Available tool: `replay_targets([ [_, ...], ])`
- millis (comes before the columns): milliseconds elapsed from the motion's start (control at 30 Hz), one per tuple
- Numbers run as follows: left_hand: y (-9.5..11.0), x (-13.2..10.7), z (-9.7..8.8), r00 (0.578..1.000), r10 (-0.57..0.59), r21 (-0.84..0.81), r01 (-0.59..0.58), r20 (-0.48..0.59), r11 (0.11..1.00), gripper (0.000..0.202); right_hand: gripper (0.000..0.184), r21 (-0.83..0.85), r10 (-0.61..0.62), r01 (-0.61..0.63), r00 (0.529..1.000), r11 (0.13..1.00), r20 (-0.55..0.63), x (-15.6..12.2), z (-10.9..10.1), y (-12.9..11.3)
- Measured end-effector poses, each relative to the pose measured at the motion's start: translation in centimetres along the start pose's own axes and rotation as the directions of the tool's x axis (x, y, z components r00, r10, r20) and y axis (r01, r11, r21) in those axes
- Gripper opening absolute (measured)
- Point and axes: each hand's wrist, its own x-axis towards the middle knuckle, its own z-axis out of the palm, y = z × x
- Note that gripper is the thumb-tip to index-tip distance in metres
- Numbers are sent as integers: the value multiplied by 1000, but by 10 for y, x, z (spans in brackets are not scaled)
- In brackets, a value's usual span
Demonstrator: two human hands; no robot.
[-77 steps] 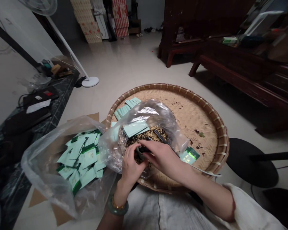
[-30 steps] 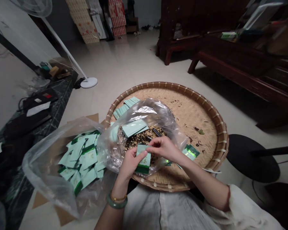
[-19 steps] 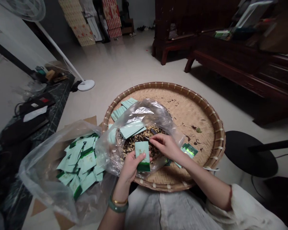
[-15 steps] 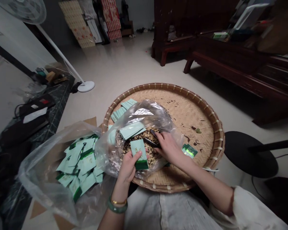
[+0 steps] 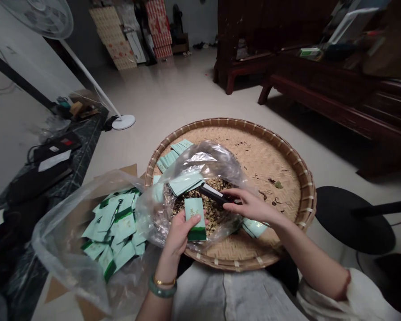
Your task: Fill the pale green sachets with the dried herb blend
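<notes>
My left hand (image 5: 177, 232) is shut on a mint-green sachet with a dark green band (image 5: 195, 218), held upright above loose tea leaves (image 5: 205, 209). The leaves lie inside a clear plastic bag (image 5: 207, 162) resting on a round woven bamboo tray (image 5: 289, 167). My right hand (image 5: 250, 204) pinches a small black handheld tool (image 5: 215, 194) over the leaves. Several mint-green sachets (image 5: 254, 228) lie just below that hand. More sachets (image 5: 115, 223) fill a second clear bag on the left, and a small stack (image 5: 173, 151) sits on the tray.
Flattened cardboard (image 5: 128, 170) lies under the left bag. A black round stool top (image 5: 350, 220) stands right of the tray, with a dark wooden bench (image 5: 321, 96) behind it. A white fan stand (image 5: 123, 121) and a dark ledge with cables (image 5: 53, 154) are to the left.
My right hand has moved rightward and lifted the black tool out of the leaves. The sachets near it have shifted. My left hand keeps the sachet, now more upright.
</notes>
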Motion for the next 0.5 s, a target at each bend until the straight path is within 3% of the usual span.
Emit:
replay_targets([
  [67, 0, 0, 1, 1000, -12, 32, 11, 23, 999, 47, 51, 97, -4, -8, 993, 995, 120, -3, -4, -7],
  [167, 0, 0, 3, 998, -39, 78, 35, 48, 996, 45, 46, 91, -73, 57, 981, 994, 181, -1, -1, -15],
  [300, 0, -1, 3, 997, -54, 139, 45, 59, 989, 44, 35, 53, -93, 85, 980, 995, 176, 6, 7, -19],
  [500, 1, -4, -5, 995, 6, 154, -22, 102, 988, 41, 29, -8, -131, 131, 989, 991, 66, 6, 10, -19],
])
